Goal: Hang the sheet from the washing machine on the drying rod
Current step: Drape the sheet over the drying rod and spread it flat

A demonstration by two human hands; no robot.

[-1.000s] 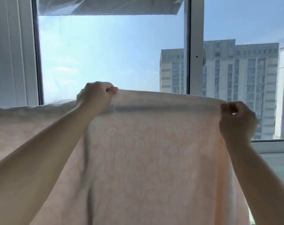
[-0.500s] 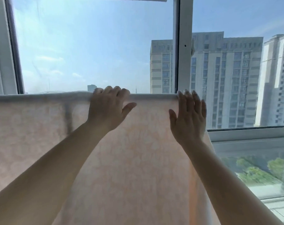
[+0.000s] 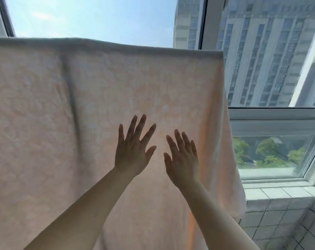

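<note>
Hanging over the drying rod, one pale peach sheet (image 3: 81, 114) drapes across most of the view, its folded top edge level; the rod itself is hidden under the fold. I note the change: a second ago both hands pinched the top edge, then flattened along it; now they have dropped to mid-sheet. Left hand (image 3: 133, 152) and right hand (image 3: 181, 163) are each spread, fingers straight, gripping nothing, laid on or just off the cloth; I cannot tell which. I judge hanging complete, smoothing in progress. Count: one sheet, two hands, one vertical crease (image 3: 72, 98), one window frame (image 3: 272, 114).
</note>
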